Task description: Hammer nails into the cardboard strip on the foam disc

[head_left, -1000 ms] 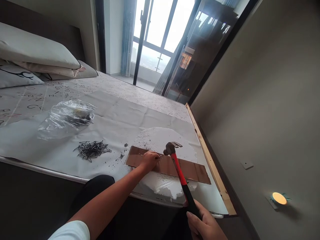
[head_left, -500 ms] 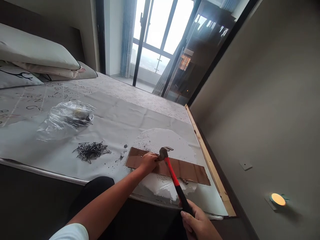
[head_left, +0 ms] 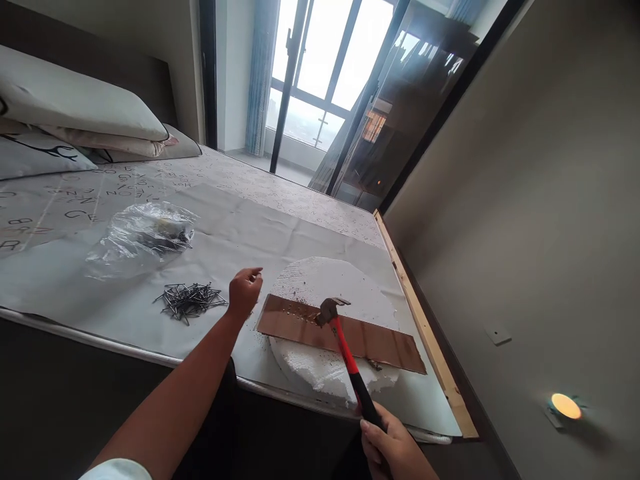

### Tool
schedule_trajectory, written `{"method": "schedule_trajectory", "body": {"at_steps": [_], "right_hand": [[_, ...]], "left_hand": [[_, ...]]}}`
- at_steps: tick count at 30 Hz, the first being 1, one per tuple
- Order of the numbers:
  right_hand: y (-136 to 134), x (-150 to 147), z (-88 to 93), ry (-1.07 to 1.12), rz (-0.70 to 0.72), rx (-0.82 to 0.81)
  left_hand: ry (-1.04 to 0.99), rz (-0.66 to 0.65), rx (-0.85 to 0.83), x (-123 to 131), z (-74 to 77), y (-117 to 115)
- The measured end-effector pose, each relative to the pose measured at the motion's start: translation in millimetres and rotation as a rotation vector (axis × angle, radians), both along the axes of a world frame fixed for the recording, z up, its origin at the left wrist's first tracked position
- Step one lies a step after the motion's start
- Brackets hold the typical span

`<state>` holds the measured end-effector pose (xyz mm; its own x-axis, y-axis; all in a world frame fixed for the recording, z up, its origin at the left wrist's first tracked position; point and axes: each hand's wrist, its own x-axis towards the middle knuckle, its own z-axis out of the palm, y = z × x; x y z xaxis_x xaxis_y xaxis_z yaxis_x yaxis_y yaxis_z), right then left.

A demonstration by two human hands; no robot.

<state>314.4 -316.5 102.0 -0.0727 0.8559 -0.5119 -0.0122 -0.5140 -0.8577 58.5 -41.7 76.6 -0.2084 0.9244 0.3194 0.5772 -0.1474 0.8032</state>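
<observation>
My right hand grips the black end of a claw hammer with a red and black handle. Its metal head rests on or just over a brown board, near the board's left half. The board lies across a round white foam slab, with crumbs of debris scattered on both. My left hand is raised just left of the board, fingers curled in and pressed together; anything between them is too small to make out. Left of that hand lies a pile of nails.
A crumpled clear plastic bag with dark contents lies behind the nails on a pale sheet over the mattress. Pillows are stacked at the far left. A wooden rail runs along the right edge beside the wall.
My left hand has left the board by the hammer head and moved left and up, off its left end. The hammer stays nearly where it was in my right hand.
</observation>
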Motion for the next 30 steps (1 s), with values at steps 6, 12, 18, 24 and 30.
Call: {"method": "schedule_trajectory", "body": {"at_steps": [6,12,18,24,30], "right_hand": [[-3,3,4.0,0.016,-0.075,0.076],[-6,7,-8.7,0.002,-0.144,0.042],[-6,0,-17.9,-0.052,-0.066,-0.037],[0,-8,-22.1,-0.028,-0.035,-0.053],[18,21,-15.0,-0.279,-0.028,0.126]], "left_hand": [[0.265,-0.003,-0.418,-40,-37.9,28],[0.371,-0.129,-0.500,-22,-45.4,25],[0.364,-0.152,-0.490,-16,-44.3,21],[0.403,-0.217,-0.474,-12,-51.8,21],[0.378,-0.237,-0.433,-7,-48.0,16]]}}
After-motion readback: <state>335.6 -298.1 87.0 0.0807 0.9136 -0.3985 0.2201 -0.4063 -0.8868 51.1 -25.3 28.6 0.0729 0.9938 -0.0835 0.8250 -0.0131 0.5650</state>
